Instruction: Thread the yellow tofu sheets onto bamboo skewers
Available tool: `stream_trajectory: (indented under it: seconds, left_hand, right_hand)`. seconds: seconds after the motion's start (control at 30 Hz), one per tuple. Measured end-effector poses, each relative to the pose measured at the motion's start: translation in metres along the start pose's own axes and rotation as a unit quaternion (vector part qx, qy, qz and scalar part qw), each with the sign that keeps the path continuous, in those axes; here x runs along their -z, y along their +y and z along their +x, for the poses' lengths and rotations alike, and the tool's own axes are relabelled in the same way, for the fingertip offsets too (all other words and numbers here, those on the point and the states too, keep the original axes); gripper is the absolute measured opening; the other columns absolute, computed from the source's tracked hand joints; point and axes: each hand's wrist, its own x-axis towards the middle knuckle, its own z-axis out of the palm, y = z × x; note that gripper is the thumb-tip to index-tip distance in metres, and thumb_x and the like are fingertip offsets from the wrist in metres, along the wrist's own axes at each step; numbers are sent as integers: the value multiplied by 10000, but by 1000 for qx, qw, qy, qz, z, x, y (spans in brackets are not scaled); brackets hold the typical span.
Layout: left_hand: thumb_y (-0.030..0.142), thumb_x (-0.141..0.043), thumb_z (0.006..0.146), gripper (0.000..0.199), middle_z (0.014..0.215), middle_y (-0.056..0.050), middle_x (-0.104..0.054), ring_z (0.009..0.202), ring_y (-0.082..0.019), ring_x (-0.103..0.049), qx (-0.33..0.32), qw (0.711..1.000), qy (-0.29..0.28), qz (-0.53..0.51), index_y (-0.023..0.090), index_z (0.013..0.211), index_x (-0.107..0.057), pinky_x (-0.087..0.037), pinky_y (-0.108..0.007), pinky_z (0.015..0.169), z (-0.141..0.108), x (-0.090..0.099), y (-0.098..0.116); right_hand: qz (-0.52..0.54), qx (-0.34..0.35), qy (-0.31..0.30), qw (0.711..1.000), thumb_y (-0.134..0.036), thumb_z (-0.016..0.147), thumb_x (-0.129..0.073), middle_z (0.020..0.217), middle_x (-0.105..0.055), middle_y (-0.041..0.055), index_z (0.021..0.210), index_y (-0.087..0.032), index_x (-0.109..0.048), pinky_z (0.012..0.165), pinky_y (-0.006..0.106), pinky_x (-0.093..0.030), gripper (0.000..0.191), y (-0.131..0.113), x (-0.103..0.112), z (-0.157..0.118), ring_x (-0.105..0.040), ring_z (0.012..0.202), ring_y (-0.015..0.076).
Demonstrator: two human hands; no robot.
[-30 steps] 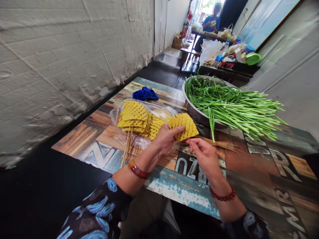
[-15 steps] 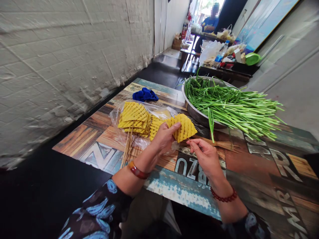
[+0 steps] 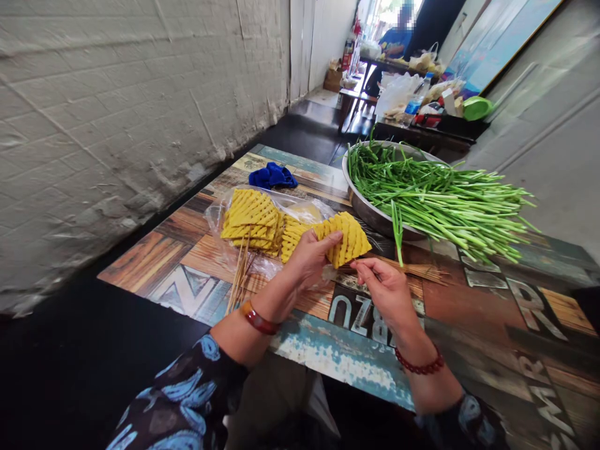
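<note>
Here, 2 bare hands meet at a yellow slice (image 3: 349, 239) scored with slanting cuts, held up above the middle of a wood-patterned table (image 3: 347, 362). The left hand (image 3: 310, 257) is clamped on the slice's left side, thumb across its face. The right hand (image 3: 382, 281), just to the right and nearer, has thumb and fingertips pinched together on a thin stick (image 3: 355, 262) at the slice's near corner; most of the stick is hidden, so how deep it sits cannot be told. The hands are apart from each other.

To the left, a stack of similar yellow slices (image 3: 250, 215) lies on clear plastic (image 3: 215, 220), with a group of sticks (image 3: 240, 275) pointing from it towards the near edge. More yellow slices (image 3: 291, 234) lie between that stack and the left hand. A bundle of loose sticks (image 3: 424, 272) lies on the table just beyond the right hand.

On the far left of the table is a crumpled blue cloth (image 3: 273, 175). On the far right, a metal bowl (image 3: 375, 217) is heaped with long green stems (image 3: 459, 206) overhanging its right rim. Far off, another person (image 3: 394, 42) in blue is at a cluttered table.
</note>
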Motion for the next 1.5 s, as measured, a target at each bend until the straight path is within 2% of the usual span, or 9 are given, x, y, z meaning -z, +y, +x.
stream_trajectory:
  seconds: [0.23, 0.57, 0.77, 1.03, 1.17, 1.37, 1.5]
  left_hand:
    - [341, -885, 595, 397, 852, -80, -762, 823, -226, -719, -2, 1000, -3, 10, 118, 888, -737, -545, -312, 762, 2, 2, -3]
    - [342, -886, 589, 389, 828, -70, -755, 789, -206, -705, 11, 1000, -12, 10, 121, 870, -733, -532, -299, 738, 3, 3, -7]
    - [341, -889, 590, 372, 802, -43, -748, 731, -159, -682, -17, 1000, 1, -14, 132, 854, -729, -531, -268, 711, 2, 2, -2]
    - [324, -881, 599, 371, 820, -66, -757, 794, -199, -711, -18, 999, 23, -19, 117, 873, -739, -546, -321, 797, 4, 3, 0]
    - [318, -890, 577, 369, 804, -61, -756, 762, -201, -712, -22, 999, 29, -31, 120, 849, -739, -553, -339, 801, 3, 2, 1]
    - [307, -887, 569, 356, 793, -55, -756, 723, -174, -697, -19, 999, 26, -33, 119, 835, -743, -548, -305, 760, 3, 2, -1]
    - [278, -860, 608, 315, 797, -57, -754, 736, -171, -696, -19, 999, 18, -33, 112, 852, -746, -543, -305, 773, 4, 3, -3]
  right_hand:
    - [19, -1, 7, 1000, -402, 880, -630, 649, -662, -3, 840, -195, -752, 658, 283, -444, 243, -3, -2, 3, -593, 635, 157]
    - [16, -5, 10, 1000, -397, 875, -631, 613, -627, -11, 754, -191, -720, 623, 271, -421, 254, -6, -2, 5, -547, 608, 147]
    - [8, 2, -6, 1000, -409, 883, -630, 645, -669, 6, 762, -199, -732, 663, 284, -450, 263, -5, 1, 4, -600, 651, 166]
    - [9, -28, -25, 999, -438, 858, -673, 737, -731, 34, 880, -197, -766, 695, 305, -480, 259, 3, 6, -1, -649, 692, 185]
    - [-12, -21, -4, 1000, -443, 863, -665, 677, -691, 19, 803, -190, -747, 671, 298, -458, 272, 3, 5, -2, -616, 656, 172]
    - [-20, -7, 19, 1000, -425, 861, -658, 649, -668, 8, 799, -187, -739, 636, 286, -444, 260, 1, 3, -2, -591, 631, 161]
    - [-42, 6, 14, 999, -434, 864, -654, 648, -669, 10, 801, -189, -742, 631, 286, -441, 268, 3, 8, -1, -585, 628, 161]
